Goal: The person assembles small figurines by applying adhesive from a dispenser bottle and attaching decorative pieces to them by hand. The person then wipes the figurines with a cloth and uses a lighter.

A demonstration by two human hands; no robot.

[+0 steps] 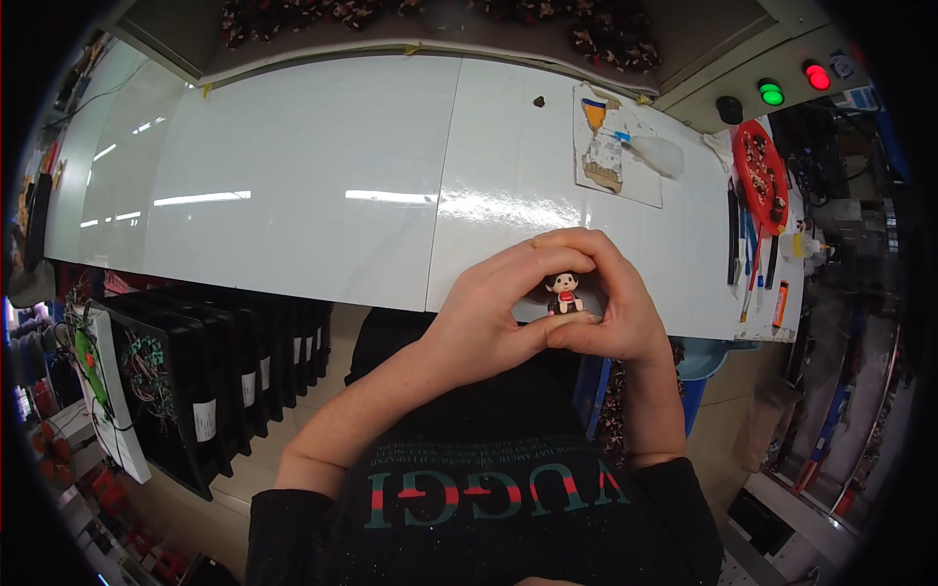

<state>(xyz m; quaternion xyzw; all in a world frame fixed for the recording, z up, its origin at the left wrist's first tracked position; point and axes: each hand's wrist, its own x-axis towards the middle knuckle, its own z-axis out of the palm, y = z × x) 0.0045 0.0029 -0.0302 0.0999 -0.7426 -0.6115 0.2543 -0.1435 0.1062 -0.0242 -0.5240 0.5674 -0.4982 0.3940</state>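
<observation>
At the left, black racks [239, 381] stand below the near edge of the desk [293, 127]. Next comes the left hand [489, 293], which bends round like the letter C. Its fingers are over the top of a little doll [565, 298] and its thumb is under the doll's feet, so it looks clamped on the doll from top to bottom. Far behind, near the far edge of the desk, lies a dark lump [538, 102].

The doll is in the middle of the ring that the two hands make, at the near edge of the desk, on its right half. Its long way runs up and down, with the head toward the far edge and the feet toward the person. Its face looks up at us (it has a red bit on its tummy). The left thumb is closest to its feet.

The right hand [630, 313] curls round from the other side, and its fingers and thumb meet the left hand's. I cannot tell if it touches the doll too.

Beyond it, toward the far right corner, a white bottle [660, 156] with a blue tip lies on a worn card [635, 188]. Last, along the right edge, are a red tray [746, 156] and an orange tube [781, 304].
</observation>
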